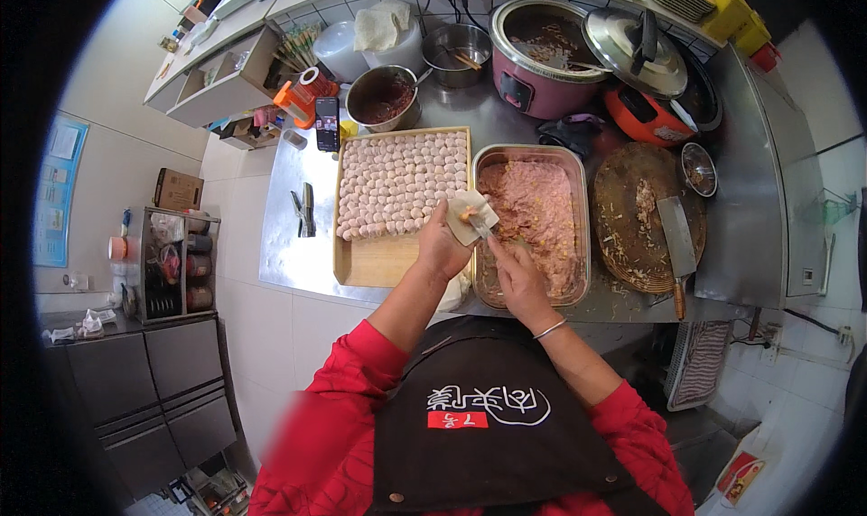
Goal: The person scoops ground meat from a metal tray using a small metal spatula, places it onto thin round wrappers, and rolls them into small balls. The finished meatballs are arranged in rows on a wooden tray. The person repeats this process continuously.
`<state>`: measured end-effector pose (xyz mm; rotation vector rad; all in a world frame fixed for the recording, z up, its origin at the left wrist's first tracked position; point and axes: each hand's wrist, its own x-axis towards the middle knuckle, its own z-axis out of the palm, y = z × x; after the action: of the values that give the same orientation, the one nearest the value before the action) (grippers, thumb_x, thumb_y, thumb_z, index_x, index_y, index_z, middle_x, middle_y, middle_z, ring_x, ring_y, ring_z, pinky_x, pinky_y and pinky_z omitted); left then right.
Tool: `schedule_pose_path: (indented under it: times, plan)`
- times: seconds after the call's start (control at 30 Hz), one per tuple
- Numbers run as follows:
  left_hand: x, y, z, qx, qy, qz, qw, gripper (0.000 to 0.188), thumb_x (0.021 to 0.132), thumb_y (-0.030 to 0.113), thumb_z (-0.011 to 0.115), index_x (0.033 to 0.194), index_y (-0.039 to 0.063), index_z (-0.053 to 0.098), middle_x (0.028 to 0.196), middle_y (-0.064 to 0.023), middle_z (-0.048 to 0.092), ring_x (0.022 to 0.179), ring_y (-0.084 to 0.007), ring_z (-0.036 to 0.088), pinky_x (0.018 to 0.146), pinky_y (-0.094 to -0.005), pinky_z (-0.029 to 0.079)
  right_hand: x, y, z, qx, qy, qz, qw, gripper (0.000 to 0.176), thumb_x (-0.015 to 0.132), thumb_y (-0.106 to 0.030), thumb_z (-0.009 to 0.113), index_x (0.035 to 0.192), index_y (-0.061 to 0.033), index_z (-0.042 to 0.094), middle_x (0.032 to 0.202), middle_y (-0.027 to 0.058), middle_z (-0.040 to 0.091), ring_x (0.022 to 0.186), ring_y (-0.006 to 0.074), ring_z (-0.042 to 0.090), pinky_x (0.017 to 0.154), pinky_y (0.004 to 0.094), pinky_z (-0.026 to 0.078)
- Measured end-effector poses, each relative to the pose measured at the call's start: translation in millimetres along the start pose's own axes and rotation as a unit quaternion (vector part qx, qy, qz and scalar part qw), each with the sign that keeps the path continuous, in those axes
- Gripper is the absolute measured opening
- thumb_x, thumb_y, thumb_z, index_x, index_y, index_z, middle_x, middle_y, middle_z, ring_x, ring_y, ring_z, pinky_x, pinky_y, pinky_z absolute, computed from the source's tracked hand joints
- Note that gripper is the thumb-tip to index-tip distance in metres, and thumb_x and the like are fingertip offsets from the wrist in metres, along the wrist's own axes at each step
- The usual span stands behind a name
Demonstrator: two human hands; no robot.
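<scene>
My left hand (pixel 435 248) holds a thin square dough wrapper (pixel 485 206) on its fingers, above the right edge of a wooden tray (pixel 372 264). A small lump of filling (pixel 467 212) sits on the wrapper. My right hand (pixel 520 279) grips a small metal utensil (pixel 481 229), probably a fork, with its tip at the filling. Rows of folded wontons (pixel 403 181) cover most of the wooden tray, whose near strip is bare. To its right, a rectangular pan (pixel 586 259) contains pink minced meat (pixel 542 198). Something pale (pixel 457 292) lies partly hidden beneath my left wrist.
At the right, a cleaver (pixel 677 235) rests on a round chopping block (pixel 613 245), its handle past the table edge. A pink cooker (pixel 535 89) and a steel pot (pixel 386 96) stand behind the trays. A phone (pixel 327 124) stands left of the pot.
</scene>
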<state>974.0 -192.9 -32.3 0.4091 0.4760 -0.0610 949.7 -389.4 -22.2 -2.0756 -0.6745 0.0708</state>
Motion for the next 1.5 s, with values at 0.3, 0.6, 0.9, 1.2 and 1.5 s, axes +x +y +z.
schedule_pose_path:
  times: [0.3, 0.6, 0.9, 1.2, 1.5]
  plan:
    - [-22.4, 9.6, 8.1, 0.217, -0.075, 0.053, 0.972, 0.050, 0.108, 0.041, 0.049, 0.116, -0.004, 0.068, 0.118, -0.0142, 0.071, 0.107, -0.0234, 0.067, 0.098, -0.0387, 0.051, -3.5, -12.2, -16.3, -0.089, 0.009, -0.065, 0.994, 0.055, 0.088, 0.000, 0.062, 0.139, -0.0193, 0.064, 0.090, 0.0119, 0.050, 0.077, 0.0312, 0.060, 0.066, 0.0428, 0.052]
    - [-30.0, -21.6, 2.4, 0.454, 0.024, 0.238, 0.859, 0.015, 0.097, 0.009, 0.071, 0.101, 0.005, 0.057, 0.090, -0.0065, 0.068, 0.081, -0.0146, 0.068, 0.074, -0.0308, 0.055, -7.9, -37.4, -8.0, -0.022, -0.037, -0.004, 0.999, 0.048, 0.092, 0.000, 0.060, 0.138, -0.0109, 0.064, 0.088, 0.0130, 0.049, 0.080, 0.0309, 0.058, 0.072, 0.0401, 0.050]
    - [-26.5, 18.3, -75.7, 0.018, 0.117, -0.003, 0.993, 0.034, 0.102, 0.042, 0.065, 0.097, 0.009, 0.058, 0.059, 0.0062, 0.037, 0.049, -0.0105, 0.039, 0.045, -0.0287, 0.035, -44.3, -29.5, -28.8, 0.158, -0.151, 0.100, 0.971, 0.041, 0.103, -0.007, 0.055, 0.144, -0.0083, 0.060, 0.088, 0.0087, 0.048, 0.081, 0.0211, 0.052, 0.078, 0.0314, 0.045]
    - [14.6, -22.6, -139.6, 0.629, 0.152, 0.182, 0.740, 0.040, 0.093, 0.019, 0.065, 0.124, -0.001, 0.052, 0.096, -0.0195, 0.065, 0.080, -0.0322, 0.067, 0.074, -0.0417, 0.055, -53.0, -1.4, -20.2, 0.179, -0.069, 0.133, 0.972, 0.042, 0.101, -0.006, 0.056, 0.143, -0.0079, 0.061, 0.087, 0.0104, 0.051, 0.082, 0.0223, 0.054, 0.081, 0.0318, 0.046]
    - [26.1, -38.9, -135.1, 0.719, 0.222, 0.227, 0.618, 0.040, 0.083, 0.008, 0.075, 0.118, 0.000, 0.058, 0.097, -0.0198, 0.069, 0.091, -0.0347, 0.069, 0.084, -0.0436, 0.054, -55.0, 12.1, -19.9, 0.164, -0.046, 0.173, 0.970, 0.037, 0.103, -0.007, 0.054, 0.139, -0.0032, 0.062, 0.111, 0.0131, 0.066, 0.099, 0.0211, 0.064, 0.091, 0.0310, 0.049]
